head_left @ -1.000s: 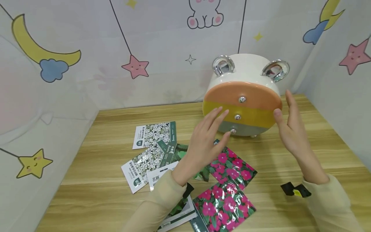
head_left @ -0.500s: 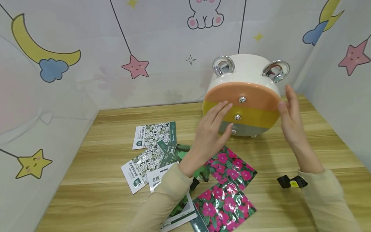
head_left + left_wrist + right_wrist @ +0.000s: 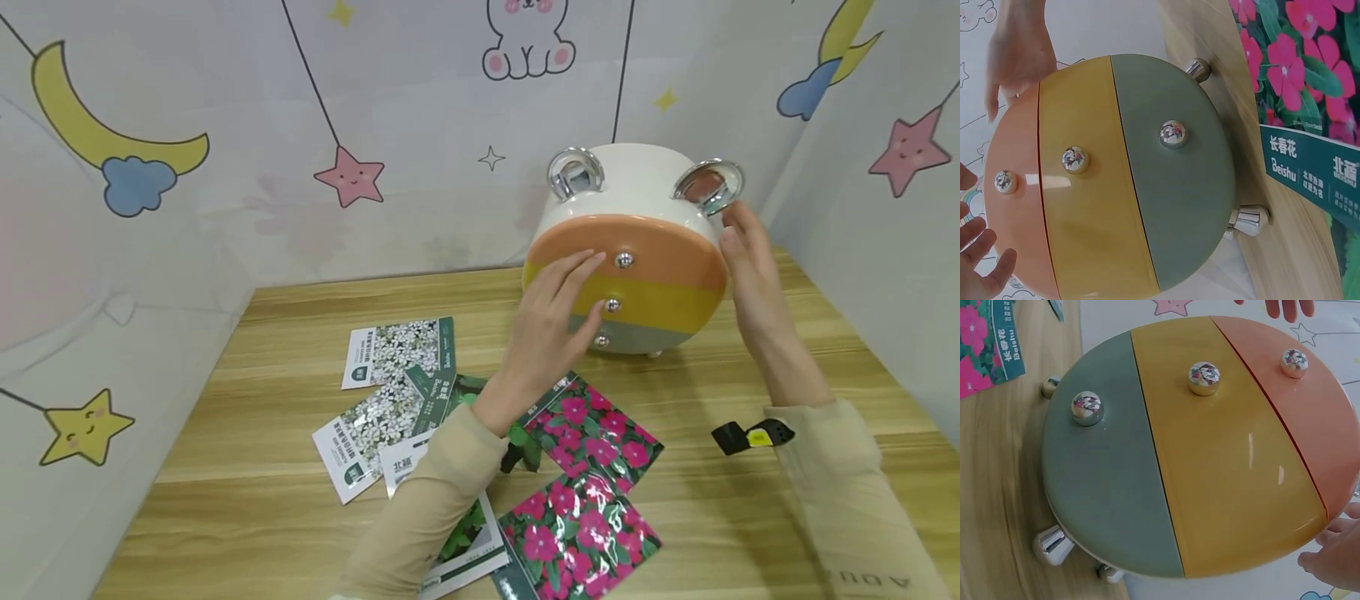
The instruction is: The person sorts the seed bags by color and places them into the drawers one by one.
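A small rounded drawer cabinet (image 3: pixel 645 179) with a white body and silver ears stands at the back right. Its front has an orange drawer (image 3: pixel 1013 225), a yellow drawer (image 3: pixel 1229 456) and a grey-green drawer (image 3: pixel 1179 206), each with a round silver knob. My left hand (image 3: pixel 551 333) hovers before the cabinet's left front, fingers extended and nothing in them; its fingertips overlap the orange and yellow drawers in the head view. My right hand (image 3: pixel 761 300) is at the cabinet's right side, fingers extended along it just below the right ear (image 3: pixel 711 185).
Seed packets lie on the wooden table (image 3: pixel 247 433): white-flower packets (image 3: pixel 405 350) to the left, pink-flower packets (image 3: pixel 592 533) in front, and a green-leaf packet (image 3: pixel 465 542) partly under my left sleeve. A printed cloth wall (image 3: pixel 420 225) rises behind the cabinet.
Both hands have moved forward and up. My right hand has gone from beside the cabinet's front to its right side near the ear; my left fingertips have risen toward the orange drawer.
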Demonstrator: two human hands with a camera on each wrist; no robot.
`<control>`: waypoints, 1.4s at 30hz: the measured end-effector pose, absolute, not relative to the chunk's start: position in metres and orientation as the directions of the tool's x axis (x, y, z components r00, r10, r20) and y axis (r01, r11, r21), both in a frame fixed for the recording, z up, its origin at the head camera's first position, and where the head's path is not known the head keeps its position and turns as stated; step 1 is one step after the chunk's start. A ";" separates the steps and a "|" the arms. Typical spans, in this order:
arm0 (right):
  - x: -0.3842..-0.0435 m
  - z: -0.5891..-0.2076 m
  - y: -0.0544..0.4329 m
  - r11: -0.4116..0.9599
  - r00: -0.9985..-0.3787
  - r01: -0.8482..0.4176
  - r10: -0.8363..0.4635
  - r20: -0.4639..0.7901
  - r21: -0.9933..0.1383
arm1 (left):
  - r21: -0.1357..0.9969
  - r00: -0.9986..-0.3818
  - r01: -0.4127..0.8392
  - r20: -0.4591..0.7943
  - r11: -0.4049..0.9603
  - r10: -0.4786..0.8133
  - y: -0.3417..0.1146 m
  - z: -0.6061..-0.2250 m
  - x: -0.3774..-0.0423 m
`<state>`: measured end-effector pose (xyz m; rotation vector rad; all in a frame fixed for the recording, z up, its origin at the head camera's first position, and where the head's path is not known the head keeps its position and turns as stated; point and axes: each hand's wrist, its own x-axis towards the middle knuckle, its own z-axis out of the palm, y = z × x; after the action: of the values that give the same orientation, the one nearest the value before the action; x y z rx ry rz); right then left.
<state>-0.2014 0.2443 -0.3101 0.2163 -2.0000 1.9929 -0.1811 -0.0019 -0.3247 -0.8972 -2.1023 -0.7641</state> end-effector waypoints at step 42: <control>-0.237 -0.299 0.242 -0.175 -0.957 -0.210 0.237 0.166 -0.962 | 0.065 -0.429 0.757 0.801 0.650 0.418 0.027 -0.323 -0.213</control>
<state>-0.2370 0.2415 -0.2986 -0.0311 -1.8010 2.2066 -0.2130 0.0269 -0.3231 -0.9104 -2.0725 -0.5421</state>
